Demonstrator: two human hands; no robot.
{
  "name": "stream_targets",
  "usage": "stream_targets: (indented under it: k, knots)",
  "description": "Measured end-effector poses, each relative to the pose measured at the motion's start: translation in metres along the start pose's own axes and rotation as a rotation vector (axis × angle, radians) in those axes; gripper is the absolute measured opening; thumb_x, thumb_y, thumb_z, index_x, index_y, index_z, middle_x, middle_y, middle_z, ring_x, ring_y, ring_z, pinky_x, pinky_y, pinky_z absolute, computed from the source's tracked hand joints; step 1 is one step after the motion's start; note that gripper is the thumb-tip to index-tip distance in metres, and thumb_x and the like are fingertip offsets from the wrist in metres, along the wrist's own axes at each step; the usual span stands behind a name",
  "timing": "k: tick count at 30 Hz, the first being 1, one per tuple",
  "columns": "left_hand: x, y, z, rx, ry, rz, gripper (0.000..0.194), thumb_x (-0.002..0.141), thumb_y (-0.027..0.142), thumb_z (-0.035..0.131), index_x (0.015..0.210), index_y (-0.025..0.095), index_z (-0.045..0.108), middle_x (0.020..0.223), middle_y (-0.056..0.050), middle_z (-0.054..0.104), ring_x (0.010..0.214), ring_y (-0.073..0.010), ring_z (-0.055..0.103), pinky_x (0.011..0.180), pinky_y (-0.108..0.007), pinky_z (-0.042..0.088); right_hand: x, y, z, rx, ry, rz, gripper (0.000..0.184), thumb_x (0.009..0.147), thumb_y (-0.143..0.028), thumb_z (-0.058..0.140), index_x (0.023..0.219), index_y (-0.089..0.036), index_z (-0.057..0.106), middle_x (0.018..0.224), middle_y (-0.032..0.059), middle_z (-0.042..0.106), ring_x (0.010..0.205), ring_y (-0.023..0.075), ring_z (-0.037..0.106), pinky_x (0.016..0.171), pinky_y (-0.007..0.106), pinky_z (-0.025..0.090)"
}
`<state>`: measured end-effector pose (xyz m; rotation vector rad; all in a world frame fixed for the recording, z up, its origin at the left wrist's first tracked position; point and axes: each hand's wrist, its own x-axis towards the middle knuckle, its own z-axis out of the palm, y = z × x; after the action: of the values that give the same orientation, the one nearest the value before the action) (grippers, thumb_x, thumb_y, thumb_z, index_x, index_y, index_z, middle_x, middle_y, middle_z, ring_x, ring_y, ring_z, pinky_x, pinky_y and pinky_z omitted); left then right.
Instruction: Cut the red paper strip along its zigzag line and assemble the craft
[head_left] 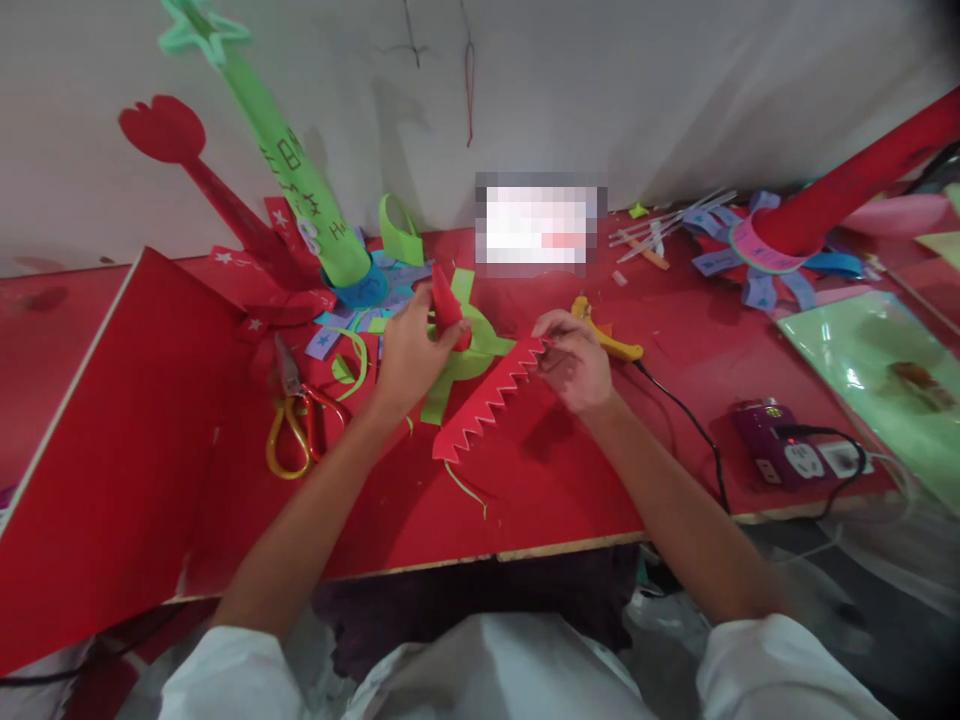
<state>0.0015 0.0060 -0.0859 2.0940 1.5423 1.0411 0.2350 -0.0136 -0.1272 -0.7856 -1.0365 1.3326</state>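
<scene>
My left hand (pixel 411 352) is closed round a small red paper cone (pixel 448 303) that stands on a green paper shape (pixel 463 362) with spreading strips. My right hand (pixel 576 358) pinches the upper end of a red paper strip with a zigzag edge (pixel 487 400). The strip slopes down to the left over the red table (pixel 525 490), between both hands. A yellow glue gun (pixel 609 340) lies just behind my right hand.
Scissors with yellow and red handles (pixel 296 420) lie left of my left hand. A big red sheet (pixel 112 450) covers the left side. Tall green (pixel 300 180) and red paper tubes (pixel 847 185) stand at the back. A purple power strip (pixel 780 455) and green sheet (pixel 877 380) sit right.
</scene>
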Motion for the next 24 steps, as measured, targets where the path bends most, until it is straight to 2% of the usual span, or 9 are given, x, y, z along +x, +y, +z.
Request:
stream_targets:
  k: [3, 5, 8, 11, 14, 16, 19, 21, 24]
  knots:
    - [-0.011, -0.012, 0.017, -0.050, -0.099, 0.004, 0.031, 0.097, 0.037, 0.073, 0.120, 0.018, 0.065, 0.104, -0.010, 0.080, 0.094, -0.0255, 0.076, 0.087, -0.041, 0.062, 0.000, -0.004, 0.001, 0.102, -0.035, 0.024, 0.031, 0.074, -0.043, 0.091, 0.092, -0.027, 0.072, 0.069, -0.0065, 0.066, 0.050, 0.0103, 0.058, 0.043, 0.023, 0.045]
    - [-0.016, -0.020, 0.023, -0.102, -0.143, 0.041, 0.034, 0.098, 0.040, 0.071, 0.125, 0.020, 0.066, 0.109, -0.010, 0.080, 0.095, -0.0266, 0.077, 0.085, -0.042, 0.063, -0.001, -0.005, 0.002, 0.087, -0.048, 0.040, 0.040, 0.071, -0.044, 0.098, 0.095, -0.028, 0.071, 0.070, -0.0073, 0.068, 0.052, 0.0103, 0.061, 0.046, 0.022, 0.045]
    - [-0.020, -0.034, 0.028, -0.168, -0.173, 0.095, 0.042, 0.100, 0.048, 0.068, 0.134, 0.023, 0.066, 0.127, -0.013, 0.078, 0.111, -0.0297, 0.077, 0.097, -0.047, 0.064, -0.001, -0.004, 0.004, 0.024, -0.069, 0.078, 0.045, 0.071, -0.052, 0.099, 0.091, -0.026, 0.069, 0.068, -0.0055, 0.070, 0.051, 0.0104, 0.060, 0.049, 0.023, 0.048]
    - [-0.024, -0.046, 0.029, -0.209, -0.193, 0.133, 0.057, 0.098, 0.051, 0.072, 0.146, 0.023, 0.061, 0.146, -0.017, 0.070, 0.133, -0.0335, 0.070, 0.112, -0.052, 0.058, -0.002, 0.000, 0.007, -0.064, -0.072, 0.089, 0.045, 0.072, -0.057, 0.098, 0.084, -0.025, 0.069, 0.062, -0.0046, 0.067, 0.048, 0.0100, 0.055, 0.046, 0.024, 0.046]
    - [-0.032, -0.057, 0.029, -0.254, -0.146, 0.152, 0.064, 0.095, 0.051, 0.076, 0.150, 0.025, 0.058, 0.151, -0.015, 0.065, 0.138, -0.0315, 0.066, 0.112, -0.047, 0.057, -0.003, 0.004, 0.009, -0.135, -0.073, 0.099, 0.042, 0.073, -0.056, 0.097, 0.081, -0.025, 0.070, 0.056, -0.0051, 0.061, 0.045, 0.0102, 0.049, 0.042, 0.025, 0.041]
    - [-0.039, -0.060, 0.025, -0.305, -0.050, 0.109, 0.055, 0.096, 0.052, 0.075, 0.144, 0.026, 0.063, 0.141, -0.012, 0.070, 0.125, -0.0260, 0.071, 0.101, -0.039, 0.061, -0.004, 0.005, 0.011, -0.149, -0.070, 0.119, 0.041, 0.074, -0.055, 0.096, 0.081, -0.025, 0.071, 0.055, -0.0048, 0.061, 0.044, 0.0099, 0.047, 0.041, 0.025, 0.039]
    - [-0.050, -0.056, 0.013, -0.372, 0.111, -0.011, 0.040, 0.108, 0.056, 0.057, 0.125, 0.023, 0.072, 0.103, -0.006, 0.073, 0.084, -0.0147, 0.070, 0.073, -0.027, 0.056, -0.005, 0.006, 0.014, -0.124, -0.042, 0.145, 0.040, 0.073, -0.054, 0.096, 0.080, -0.023, 0.071, 0.055, -0.0046, 0.063, 0.043, 0.0088, 0.046, 0.041, 0.024, 0.038]
    - [-0.055, -0.051, 0.003, -0.496, 0.159, -0.089, 0.047, 0.112, 0.060, 0.048, 0.114, 0.021, 0.074, 0.080, -0.002, 0.068, 0.067, -0.0119, 0.062, 0.061, -0.024, 0.049, -0.005, 0.007, 0.016, -0.101, 0.002, 0.154, 0.040, 0.073, -0.052, 0.096, 0.080, -0.023, 0.070, 0.055, -0.0048, 0.063, 0.043, 0.0083, 0.046, 0.042, 0.023, 0.038]
    - [-0.060, -0.045, -0.008, -0.637, 0.171, -0.147, 0.061, 0.108, 0.073, 0.046, 0.101, 0.019, 0.074, 0.068, -0.001, 0.062, 0.054, -0.0109, 0.055, 0.045, -0.022, 0.037, -0.004, 0.010, 0.016, -0.078, 0.079, 0.149, 0.038, 0.073, -0.048, 0.096, 0.081, -0.023, 0.069, 0.057, -0.0048, 0.064, 0.045, 0.0079, 0.047, 0.042, 0.023, 0.036]
